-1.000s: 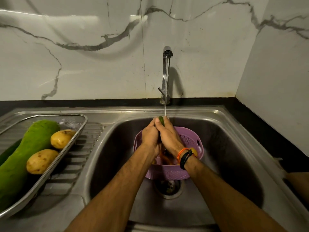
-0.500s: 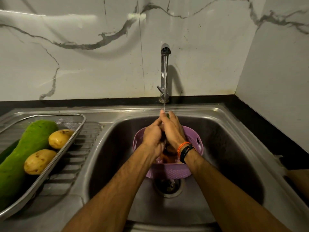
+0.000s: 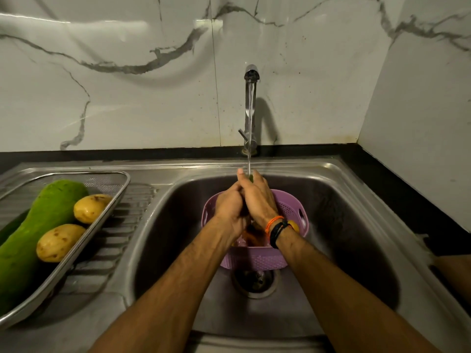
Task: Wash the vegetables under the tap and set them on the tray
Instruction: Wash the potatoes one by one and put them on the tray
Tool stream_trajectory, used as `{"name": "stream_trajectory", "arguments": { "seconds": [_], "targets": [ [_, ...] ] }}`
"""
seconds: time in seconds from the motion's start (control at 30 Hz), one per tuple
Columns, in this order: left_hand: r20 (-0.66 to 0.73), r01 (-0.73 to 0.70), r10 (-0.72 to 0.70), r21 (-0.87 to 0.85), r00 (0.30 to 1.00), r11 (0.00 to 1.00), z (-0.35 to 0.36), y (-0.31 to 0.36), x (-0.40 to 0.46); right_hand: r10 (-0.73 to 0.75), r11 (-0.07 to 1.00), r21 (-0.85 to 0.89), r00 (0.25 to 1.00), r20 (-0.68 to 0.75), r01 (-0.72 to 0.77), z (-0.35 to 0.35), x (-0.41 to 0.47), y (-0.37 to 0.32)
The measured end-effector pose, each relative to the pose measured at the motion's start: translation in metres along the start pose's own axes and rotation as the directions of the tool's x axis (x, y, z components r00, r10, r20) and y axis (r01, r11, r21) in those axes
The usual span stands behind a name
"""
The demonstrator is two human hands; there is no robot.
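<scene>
I see both forearms reaching over the sink (image 3: 344,200), the left hand (image 3: 229,207) and right hand (image 3: 257,200) pressed together, fingers wrapped round a green vegetable (image 3: 251,177) under the tap (image 3: 251,108) stream, above the purple basket (image 3: 254,258); the tray (image 3: 107,215) sits well left.

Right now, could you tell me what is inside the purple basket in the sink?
Something orange and a yellow vegetable show inside the purple basket; hands and wrists cover the rest.
</scene>
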State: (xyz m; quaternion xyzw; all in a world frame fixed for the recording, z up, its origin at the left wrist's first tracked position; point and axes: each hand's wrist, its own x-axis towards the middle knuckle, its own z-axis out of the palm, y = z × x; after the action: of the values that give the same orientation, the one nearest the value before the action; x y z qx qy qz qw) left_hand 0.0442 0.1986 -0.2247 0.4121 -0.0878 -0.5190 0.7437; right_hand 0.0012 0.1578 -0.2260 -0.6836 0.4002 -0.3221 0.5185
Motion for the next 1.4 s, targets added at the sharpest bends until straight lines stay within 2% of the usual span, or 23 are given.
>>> {"name": "stream_trajectory", "arguments": {
  "seconds": [0.07, 0.17, 0.27, 0.4, 0.53, 0.67, 0.77, 0.83, 1.23, 1.4],
  "targets": [
    [-0.023, -0.002, 0.003, 0.042, 1.0, 0.999, 0.001, -0.003, 0.0, 0.021, 1.0, -0.004, 1.0, -0.018, -0.021, -0.003, 0.003, -0.004],
    [-0.016, -0.051, 0.052, 0.018, 0.999, 0.999, 0.003, 0.004, -0.006, 0.0, 1.0, 0.019, 1.0, 0.018, -0.001, -0.002, -0.001, 0.0],
    [-0.003, -0.03, 0.03, -0.008, 1.0, 1.0, 0.003, 0.005, -0.009, -0.014, 1.0, 0.011, 0.999, 0.031, 0.014, -0.002, 0.001, 0.004],
    [-0.035, -0.026, 0.029, 0.081, 0.999, 0.996, 0.0, -0.002, -0.003, 0.017, 0.999, 0.034, 1.0, -0.01, -0.017, -0.004, 0.005, 0.0],
    [-0.036, 0.004, -0.005, -0.022, 0.999, 1.0, 0.006, 0.006, -0.013, -0.014, 1.0, 0.018, 0.999, 0.043, 0.013, -0.001, 0.0, 0.009],
    [-0.058, -0.029, 0.032, 0.046, 0.998, 0.999, 0.007, 0.001, -0.012, 0.009, 1.0, 0.029, 1.0, 0.011, -0.01, -0.003, 0.006, 0.001],
    [-0.082, -0.004, 0.006, 0.027, 0.997, 1.0, 0.006, 0.006, -0.009, -0.019, 1.0, 0.024, 0.999, 0.036, 0.018, 0.0, 0.001, 0.006],
    [-0.105, -0.016, 0.024, 0.077, 0.994, 0.997, 0.003, 0.008, -0.006, -0.028, 1.0, -0.01, 0.998, 0.056, 0.029, 0.003, 0.0, 0.008],
    [-0.119, -0.091, 0.117, 0.205, 0.986, 0.975, 0.005, 0.007, -0.01, 0.003, 0.999, -0.034, 1.0, -0.021, -0.003, -0.001, 0.01, 0.012],
    [-0.159, -0.115, 0.147, 0.193, 0.976, 0.974, -0.003, 0.009, -0.001, 0.04, 0.997, 0.075, 0.996, -0.086, -0.034, -0.011, 0.02, 0.015]
  ]
}}
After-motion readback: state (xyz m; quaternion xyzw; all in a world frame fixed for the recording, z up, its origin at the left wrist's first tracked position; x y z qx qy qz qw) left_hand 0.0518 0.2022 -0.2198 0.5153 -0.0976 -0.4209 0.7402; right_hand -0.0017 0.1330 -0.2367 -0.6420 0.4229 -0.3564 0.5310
